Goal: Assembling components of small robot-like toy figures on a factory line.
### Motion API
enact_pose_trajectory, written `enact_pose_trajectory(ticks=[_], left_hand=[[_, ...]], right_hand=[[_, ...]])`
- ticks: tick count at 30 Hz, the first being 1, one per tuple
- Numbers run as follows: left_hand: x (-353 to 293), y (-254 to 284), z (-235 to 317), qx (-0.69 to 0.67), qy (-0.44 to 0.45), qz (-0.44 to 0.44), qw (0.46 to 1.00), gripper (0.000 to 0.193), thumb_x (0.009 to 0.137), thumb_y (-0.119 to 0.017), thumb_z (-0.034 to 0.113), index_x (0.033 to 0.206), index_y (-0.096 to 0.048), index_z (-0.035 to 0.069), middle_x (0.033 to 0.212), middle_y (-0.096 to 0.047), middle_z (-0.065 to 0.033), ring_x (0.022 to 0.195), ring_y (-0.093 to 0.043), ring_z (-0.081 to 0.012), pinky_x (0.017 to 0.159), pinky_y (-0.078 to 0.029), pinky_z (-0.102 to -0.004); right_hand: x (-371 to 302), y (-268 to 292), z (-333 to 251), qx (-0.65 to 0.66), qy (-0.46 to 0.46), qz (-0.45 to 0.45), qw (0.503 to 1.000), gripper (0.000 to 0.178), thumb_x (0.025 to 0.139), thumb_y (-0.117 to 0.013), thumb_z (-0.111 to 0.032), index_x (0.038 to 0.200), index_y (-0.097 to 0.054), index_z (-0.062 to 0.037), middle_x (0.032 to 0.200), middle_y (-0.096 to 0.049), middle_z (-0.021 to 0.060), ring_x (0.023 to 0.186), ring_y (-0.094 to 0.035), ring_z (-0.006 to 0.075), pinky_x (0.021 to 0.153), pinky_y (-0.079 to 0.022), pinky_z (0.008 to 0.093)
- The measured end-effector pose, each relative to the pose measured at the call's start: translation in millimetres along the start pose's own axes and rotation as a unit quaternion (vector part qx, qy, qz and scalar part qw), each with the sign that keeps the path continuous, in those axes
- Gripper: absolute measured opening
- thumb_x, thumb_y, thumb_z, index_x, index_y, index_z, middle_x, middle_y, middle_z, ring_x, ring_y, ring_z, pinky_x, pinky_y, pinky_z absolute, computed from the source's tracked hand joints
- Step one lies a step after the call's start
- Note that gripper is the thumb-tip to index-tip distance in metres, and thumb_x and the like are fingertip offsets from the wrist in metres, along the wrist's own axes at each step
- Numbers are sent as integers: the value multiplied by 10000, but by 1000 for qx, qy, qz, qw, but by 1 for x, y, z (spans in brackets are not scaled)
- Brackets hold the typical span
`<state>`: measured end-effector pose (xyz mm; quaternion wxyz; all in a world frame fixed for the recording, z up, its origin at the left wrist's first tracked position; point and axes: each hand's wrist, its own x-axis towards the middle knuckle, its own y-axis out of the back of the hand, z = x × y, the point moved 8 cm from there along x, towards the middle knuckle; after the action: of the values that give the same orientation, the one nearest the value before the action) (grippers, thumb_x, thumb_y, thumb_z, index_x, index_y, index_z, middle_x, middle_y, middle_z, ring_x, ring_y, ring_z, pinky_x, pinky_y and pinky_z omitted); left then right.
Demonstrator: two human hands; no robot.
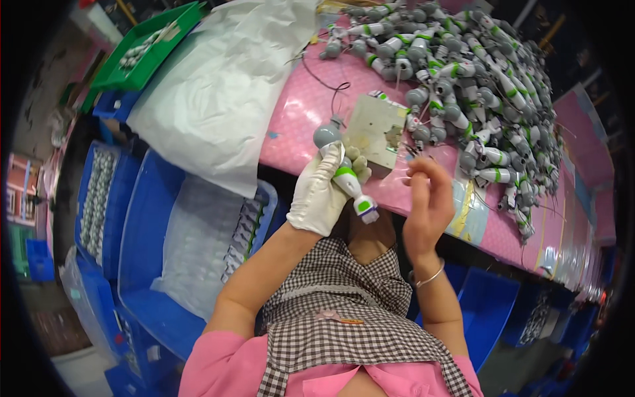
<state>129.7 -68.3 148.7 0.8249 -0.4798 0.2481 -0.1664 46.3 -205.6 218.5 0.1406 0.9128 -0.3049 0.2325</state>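
Fingers of the left hand (315, 193) are grasping the device (344, 175) by the table (299, 114); the right hand (428, 210) is hovering, fingers bent, whether holding anything I cannot tell. Handling seems underway, the next move calling for steady left support.

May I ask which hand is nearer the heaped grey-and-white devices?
Right: the bare hand is just short of the heap; the white-gloved left hand, farther left.

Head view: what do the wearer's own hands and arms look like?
The left hand wears a white glove ending at the wrist. The right hand is bare, with a thin silver-coloured bangle at its wrist. Both forearms are uncovered; the short sleeves are pink.
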Motion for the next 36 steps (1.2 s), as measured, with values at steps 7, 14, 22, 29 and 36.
enact_pose_trajectory(ticks=[7,14,22,29,36], left_hand=[[-37,2,-10,-248,134,-4,960,242,923,-523,251,1054,-522,47,907,-577,-83,763,-573,-184,665,-500,-299],[-166,159,188,420,-226,246,844,336,946,-459,314,1113,-473,23,910,-595,-65,647,-541,-98,554,-486,-260],[-315,371,104,861,344,86,365,301,737,-604,254,1001,-643,114,933,-657,-155,889,-634,-321,783,-491,-405],[-294,399,38,922,130,-95,352,169,758,-508,123,873,-632,116,770,-611,-113,752,-631,-288,677,-486,-443],[-335,466,32,928,100,21,358,239,837,-423,132,953,-614,44,927,-595,-173,919,-559,-347,1004,-271,-522]], right_hand=[[-40,-72,-44,43,233,-136,962,298,893,-464,-236,1031,-577,2,1010,-586,169,906,-547,338,824,-427,408],[-46,-59,-13,-7,120,-142,983,317,940,-435,-205,1124,-521,39,1089,-575,159,946,-554,240,866,-435,371],[-5,-34,65,211,-187,-114,953,288,907,-507,-38,1181,-503,50,1119,-578,117,866,-558,143,815,-467,274],[9,-8,74,166,-209,-83,960,186,897,-533,-34,1063,-586,30,989,-602,83,796,-554,114,739,-478,235],[55,56,71,170,-157,82,970,168,854,-579,-26,1012,-625,2,878,-633,52,698,-555,93,673,-459,202]])
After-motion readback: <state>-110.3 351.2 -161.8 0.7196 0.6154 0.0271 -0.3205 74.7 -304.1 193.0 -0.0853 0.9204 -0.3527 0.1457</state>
